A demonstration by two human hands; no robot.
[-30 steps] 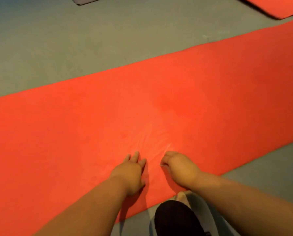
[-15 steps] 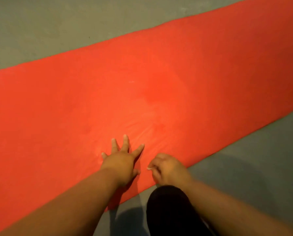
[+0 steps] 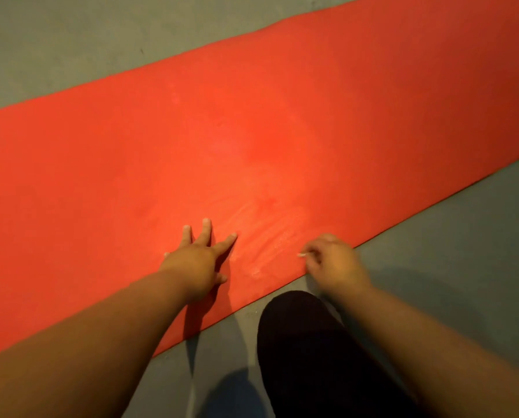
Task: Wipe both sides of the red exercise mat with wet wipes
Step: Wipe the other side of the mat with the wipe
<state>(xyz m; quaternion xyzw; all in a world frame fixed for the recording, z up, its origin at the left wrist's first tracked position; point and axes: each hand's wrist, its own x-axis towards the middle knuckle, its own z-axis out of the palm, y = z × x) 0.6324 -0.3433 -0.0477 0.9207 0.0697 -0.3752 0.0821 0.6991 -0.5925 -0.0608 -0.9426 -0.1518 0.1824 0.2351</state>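
The red exercise mat (image 3: 282, 116) lies flat on the grey floor, running diagonally from lower left to upper right. My left hand (image 3: 196, 257) presses on it near its front edge, fingers straight and spread. My right hand (image 3: 330, 262) is at the mat's front edge, fingers curled over a wet wipe (image 3: 302, 254). Only a small white sliver of the wipe shows at the fingertips. Pale damp streaks mark the mat between the two hands.
Grey floor (image 3: 56, 49) surrounds the mat on both long sides. My dark-clothed knee (image 3: 306, 342) rests on the floor just in front of the mat's edge, between my forearms.
My right hand has slid right and back toward the mat's front edge. My left hand's fingers have spread flat. The view has tilted down, dropping the other mats out of sight.
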